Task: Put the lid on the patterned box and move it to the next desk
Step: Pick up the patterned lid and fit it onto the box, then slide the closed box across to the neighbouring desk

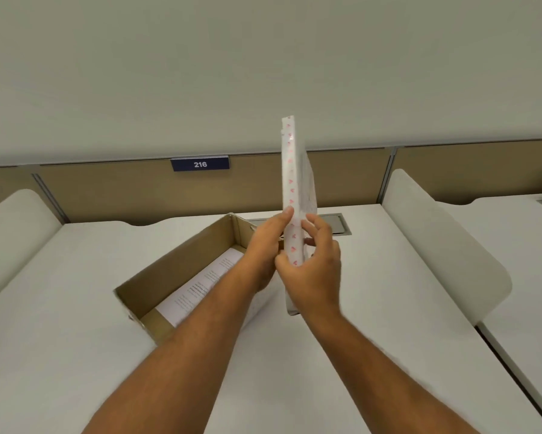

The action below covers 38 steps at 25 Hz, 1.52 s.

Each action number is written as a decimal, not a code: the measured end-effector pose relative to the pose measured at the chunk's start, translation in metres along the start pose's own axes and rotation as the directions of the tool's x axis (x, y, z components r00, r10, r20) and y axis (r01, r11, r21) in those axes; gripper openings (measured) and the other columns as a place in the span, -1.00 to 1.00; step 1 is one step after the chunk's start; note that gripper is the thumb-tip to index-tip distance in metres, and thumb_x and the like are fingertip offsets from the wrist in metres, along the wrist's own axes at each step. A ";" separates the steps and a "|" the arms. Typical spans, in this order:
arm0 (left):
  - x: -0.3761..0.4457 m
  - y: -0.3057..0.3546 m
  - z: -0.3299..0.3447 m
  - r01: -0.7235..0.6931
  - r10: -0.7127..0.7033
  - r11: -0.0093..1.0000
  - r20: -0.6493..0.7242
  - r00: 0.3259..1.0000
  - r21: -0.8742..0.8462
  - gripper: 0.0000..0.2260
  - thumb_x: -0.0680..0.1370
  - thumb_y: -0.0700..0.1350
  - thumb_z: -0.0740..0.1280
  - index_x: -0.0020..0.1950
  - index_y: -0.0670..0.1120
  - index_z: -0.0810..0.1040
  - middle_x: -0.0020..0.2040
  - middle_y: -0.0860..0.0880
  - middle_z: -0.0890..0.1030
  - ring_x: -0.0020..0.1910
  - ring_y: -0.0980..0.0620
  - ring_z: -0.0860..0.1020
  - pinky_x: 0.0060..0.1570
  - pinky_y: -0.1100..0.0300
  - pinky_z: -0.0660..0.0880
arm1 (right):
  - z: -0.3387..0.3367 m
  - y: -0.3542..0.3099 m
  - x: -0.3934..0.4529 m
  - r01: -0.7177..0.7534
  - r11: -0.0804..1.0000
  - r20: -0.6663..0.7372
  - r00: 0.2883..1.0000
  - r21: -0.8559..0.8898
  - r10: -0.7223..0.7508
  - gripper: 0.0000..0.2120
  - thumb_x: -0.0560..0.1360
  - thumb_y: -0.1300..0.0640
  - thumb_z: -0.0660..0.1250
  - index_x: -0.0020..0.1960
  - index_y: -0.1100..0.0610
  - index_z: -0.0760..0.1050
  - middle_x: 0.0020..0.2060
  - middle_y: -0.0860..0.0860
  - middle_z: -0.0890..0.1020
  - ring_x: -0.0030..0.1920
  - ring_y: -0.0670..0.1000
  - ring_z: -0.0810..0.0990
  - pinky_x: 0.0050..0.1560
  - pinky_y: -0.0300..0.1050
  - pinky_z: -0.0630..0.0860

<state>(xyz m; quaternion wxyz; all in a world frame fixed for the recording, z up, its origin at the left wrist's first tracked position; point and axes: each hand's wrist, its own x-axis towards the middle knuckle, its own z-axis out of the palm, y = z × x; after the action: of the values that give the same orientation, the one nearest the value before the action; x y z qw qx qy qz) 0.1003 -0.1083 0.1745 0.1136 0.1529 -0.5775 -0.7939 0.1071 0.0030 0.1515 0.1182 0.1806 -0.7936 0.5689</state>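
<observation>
White desk (373, 308); lid (290, 170) upright, edge-on, clasped between both hands (290, 264).

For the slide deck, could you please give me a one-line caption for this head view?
Both hands, left and right, hold the patterned lid upright on edge above the open box on desk 216.

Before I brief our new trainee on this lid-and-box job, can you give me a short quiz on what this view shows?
1. True or false: the lid already sits on the box.
2. How is the lid oriented?
3. What lies inside the box? A) printed paper B) scissors C) nothing

Key:
1. False; both hands, left hand and right hand, hold it above the desk.
2. Upright, edge toward the camera.
3. A, printed paper.
</observation>
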 end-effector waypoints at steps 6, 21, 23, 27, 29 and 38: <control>-0.007 0.020 -0.103 -0.012 0.023 0.990 -0.078 0.997 0.143 -0.67 0.53 -0.02 0.50 0.28 -0.04 0.65 0.13 -0.08 0.79 0.09 -0.13 0.78 0.01 -0.04 0.74 | 0.062 -0.020 -0.017 -0.032 0.998 0.392 0.920 0.048 0.011 -0.41 0.49 -0.18 0.47 0.44 -0.33 0.30 0.26 -0.31 0.53 0.25 -0.20 0.58 0.22 -0.26 0.54; 0.047 0.051 -0.328 0.262 -0.302 0.791 -0.020 0.953 0.553 -0.71 0.62 0.01 0.42 0.31 -0.06 0.61 0.22 -0.14 0.76 0.16 -0.20 0.75 0.29 -0.24 0.62 | 0.126 0.052 -0.051 -0.802 0.592 0.418 0.565 0.076 0.712 -0.52 0.52 -0.17 0.56 0.30 0.08 0.57 0.17 0.02 0.73 0.14 0.11 0.72 0.11 0.07 0.65; 0.059 0.051 -0.332 0.249 -0.314 0.693 -0.028 0.949 0.676 -0.70 0.61 0.10 0.43 0.25 -0.05 0.65 0.17 -0.09 0.77 0.13 -0.14 0.75 0.25 -0.16 0.65 | 0.130 0.049 -0.054 -0.763 0.646 0.379 0.602 0.013 0.703 -0.51 0.46 -0.25 0.58 0.21 0.03 0.56 0.13 -0.01 0.72 0.09 0.08 0.74 -0.03 -0.03 0.62; 0.076 0.039 -0.337 0.280 -0.379 0.576 -0.052 0.924 0.768 -0.68 0.63 0.16 0.40 0.23 -0.04 0.63 0.15 -0.06 0.74 0.11 -0.11 0.74 0.21 -0.07 0.65 | 0.135 0.050 -0.061 -0.716 0.691 0.332 0.631 -0.097 0.701 -0.45 0.40 -0.36 0.58 0.14 -0.01 0.52 0.08 -0.03 0.71 0.02 0.04 0.74 -0.15 -0.11 0.60; 0.084 0.032 -0.337 0.284 -0.404 0.560 -0.043 0.914 0.778 -0.67 0.63 0.15 0.40 0.23 -0.06 0.62 0.14 -0.09 0.75 0.09 -0.12 0.74 0.15 -0.04 0.66 | 0.135 0.049 -0.061 -0.711 0.690 0.334 0.622 -0.138 0.708 -0.41 0.38 -0.39 0.57 0.15 0.01 0.53 0.07 -0.02 0.72 0.01 0.03 0.75 -0.13 -0.11 0.62; 0.104 0.037 -0.356 0.295 -0.475 0.553 0.003 0.880 0.779 -0.70 0.64 0.06 0.42 0.22 -0.13 0.60 0.13 -0.11 0.74 0.13 -0.12 0.73 0.01 0.06 0.63 | 0.133 0.050 -0.052 -0.694 0.671 0.408 0.551 -0.260 0.728 -0.36 0.32 -0.42 0.59 0.18 -0.01 0.58 0.05 -0.02 0.76 -0.01 0.02 0.79 -0.05 -0.04 0.66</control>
<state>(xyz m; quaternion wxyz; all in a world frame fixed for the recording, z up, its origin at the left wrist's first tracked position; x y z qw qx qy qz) 0.1371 -0.4704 0.0961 -0.2015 0.2233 -0.8157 -0.4941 0.1360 -0.1006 0.0451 -0.3162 -0.0251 -0.8200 0.4764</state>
